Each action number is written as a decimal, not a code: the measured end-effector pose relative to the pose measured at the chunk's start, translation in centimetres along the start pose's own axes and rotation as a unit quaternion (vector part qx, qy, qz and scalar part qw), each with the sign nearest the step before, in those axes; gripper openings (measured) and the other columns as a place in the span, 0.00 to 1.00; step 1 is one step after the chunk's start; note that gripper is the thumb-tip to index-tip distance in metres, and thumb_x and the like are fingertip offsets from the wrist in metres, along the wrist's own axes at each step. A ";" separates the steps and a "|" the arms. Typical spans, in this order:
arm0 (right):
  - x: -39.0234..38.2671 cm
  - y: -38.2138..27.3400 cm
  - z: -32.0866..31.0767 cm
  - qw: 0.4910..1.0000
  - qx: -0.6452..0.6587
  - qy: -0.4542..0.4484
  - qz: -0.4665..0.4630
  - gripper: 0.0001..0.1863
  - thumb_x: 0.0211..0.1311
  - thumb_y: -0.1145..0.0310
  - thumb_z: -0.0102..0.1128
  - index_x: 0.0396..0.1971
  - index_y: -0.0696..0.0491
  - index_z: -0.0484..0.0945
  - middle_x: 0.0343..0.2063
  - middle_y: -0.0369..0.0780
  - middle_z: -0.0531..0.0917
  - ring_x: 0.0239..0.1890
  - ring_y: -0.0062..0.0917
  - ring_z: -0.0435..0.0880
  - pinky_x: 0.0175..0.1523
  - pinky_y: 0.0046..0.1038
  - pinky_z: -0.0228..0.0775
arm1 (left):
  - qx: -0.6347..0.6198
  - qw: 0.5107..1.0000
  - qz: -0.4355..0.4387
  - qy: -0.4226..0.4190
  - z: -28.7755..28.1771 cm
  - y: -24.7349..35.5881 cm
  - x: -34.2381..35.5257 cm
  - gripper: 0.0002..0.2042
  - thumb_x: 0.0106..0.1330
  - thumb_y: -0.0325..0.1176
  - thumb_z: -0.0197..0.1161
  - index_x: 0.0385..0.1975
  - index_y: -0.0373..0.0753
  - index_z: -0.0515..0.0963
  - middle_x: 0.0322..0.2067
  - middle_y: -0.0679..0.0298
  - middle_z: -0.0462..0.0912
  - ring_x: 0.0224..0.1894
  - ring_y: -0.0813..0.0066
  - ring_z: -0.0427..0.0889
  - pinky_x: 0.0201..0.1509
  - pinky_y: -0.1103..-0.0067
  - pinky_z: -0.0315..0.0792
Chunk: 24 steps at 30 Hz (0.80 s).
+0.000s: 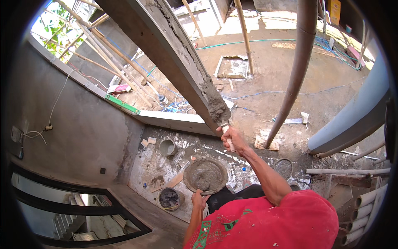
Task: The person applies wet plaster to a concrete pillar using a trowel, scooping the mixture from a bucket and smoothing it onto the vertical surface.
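Okay, going left to right from where I stood: one green level [122,104] sat on the wall ledge [85,81]. Two small pale blocks [148,142] lay near each other on the floor, with one grey bucket [168,147] just beside them. Closer to the person was a second bucket [181,202] with dark stuff inside, and one wooden board [176,179] ran up near the one big round basin [187,176], which had wet mortar in it.

The left hand [200,198] had its fingers curled on the basin's near rim. The right hand [233,140] was up higher, fingers wrapped snugly around one pale-handled trowel [225,127], right at the near end of one long concrete beam [161,62]. One fat lump of mortar [218,107] sat there, and I couldn't make out the blade under it.

Further right, one thick brown pole [292,83] stood on the ground, and past that I counted four open ends on some stacked poles [365,203].
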State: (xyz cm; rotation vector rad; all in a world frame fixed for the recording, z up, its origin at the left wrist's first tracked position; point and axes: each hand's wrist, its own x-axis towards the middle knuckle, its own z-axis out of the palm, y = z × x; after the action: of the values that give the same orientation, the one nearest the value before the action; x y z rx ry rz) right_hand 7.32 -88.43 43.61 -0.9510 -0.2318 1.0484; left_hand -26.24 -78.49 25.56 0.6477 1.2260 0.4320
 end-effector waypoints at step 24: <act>4.9 7.2 15.2 0.941 -0.160 0.155 -0.254 0.27 0.53 0.71 0.54 0.56 0.56 0.66 0.37 0.56 0.80 0.40 0.52 0.81 0.46 0.44 0.71 | -0.008 0.998 -0.023 0.058 -3.4 -0.5 -2.4 0.16 0.57 0.25 0.55 0.46 0.33 0.67 0.48 0.53 0.72 0.48 0.54 0.78 0.46 0.56 0.82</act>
State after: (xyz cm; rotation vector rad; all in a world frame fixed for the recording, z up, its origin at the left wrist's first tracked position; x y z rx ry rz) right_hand -3.49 -74.86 45.93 -1.2508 -0.3680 0.3814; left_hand -30.25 -79.59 26.29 0.5860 1.3444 0.4447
